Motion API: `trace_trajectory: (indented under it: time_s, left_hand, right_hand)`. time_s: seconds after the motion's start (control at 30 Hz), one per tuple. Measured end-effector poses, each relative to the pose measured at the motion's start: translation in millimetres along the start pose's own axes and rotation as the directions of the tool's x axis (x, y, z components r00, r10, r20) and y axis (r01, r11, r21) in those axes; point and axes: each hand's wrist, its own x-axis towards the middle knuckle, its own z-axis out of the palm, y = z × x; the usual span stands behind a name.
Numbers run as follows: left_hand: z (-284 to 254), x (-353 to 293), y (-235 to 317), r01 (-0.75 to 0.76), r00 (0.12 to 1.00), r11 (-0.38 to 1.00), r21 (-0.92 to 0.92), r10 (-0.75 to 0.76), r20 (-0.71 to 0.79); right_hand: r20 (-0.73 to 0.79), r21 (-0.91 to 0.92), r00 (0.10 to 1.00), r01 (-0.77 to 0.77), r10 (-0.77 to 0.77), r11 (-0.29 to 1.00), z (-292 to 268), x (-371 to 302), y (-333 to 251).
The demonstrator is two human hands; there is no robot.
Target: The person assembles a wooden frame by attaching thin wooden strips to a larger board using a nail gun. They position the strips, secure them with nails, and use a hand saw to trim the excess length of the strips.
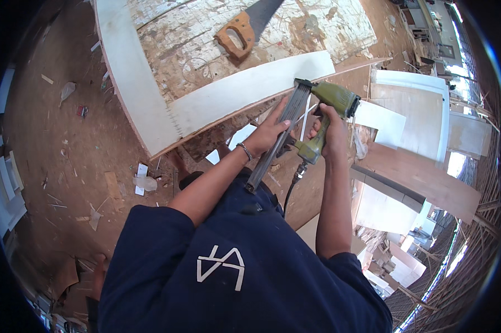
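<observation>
The green gun (335,99) is being gripped by the right hand (333,132), just beside the white board (245,83). Its rail (275,145) is being touched by the left hand (267,133); whether those fingers are being closed cannot be told.

Count so far: 2 hands, as in 1 left hand (268,133) and 1 right hand (333,133). 1 nail gun (335,97), 1 black hose (288,195). 1 handsaw (236,36). 1 bracelet (243,151). 1 navy shirt (245,302). 1 worn table (186,62). Wide white boards (256,82) on it: 2 for sure, a possible extra at the top edge, cut off. Floor on the left: 1 small red packet (82,111), at least 2 plastic scraps (67,91). Stacked panels (408,114) on the right: several, overlapping, no exact count. Wood chips: many, too small to tally.
</observation>
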Motion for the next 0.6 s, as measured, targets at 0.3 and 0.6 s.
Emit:
trace_trajectory:
  time_s: [0.3, 0.6]
  left_hand:
    - [2.8, -1.6, -6.5, -0.021, 1.0, 0.999, -0.044, 0.022, 0.02]
    - [1.0, 8.5, -23.1, -0.08, 0.997, 0.994, -0.074, 0.081, 0.016]
  right_hand:
    - [-0.01, -0.142, 1.0, 0.01, -0.012, 0.99, 4.1, -1.7, -7.2]
    - [-0.03, -0.174, 1.0, 0.003, -0.008, 0.985, 7.1, -1.0, -12.1]
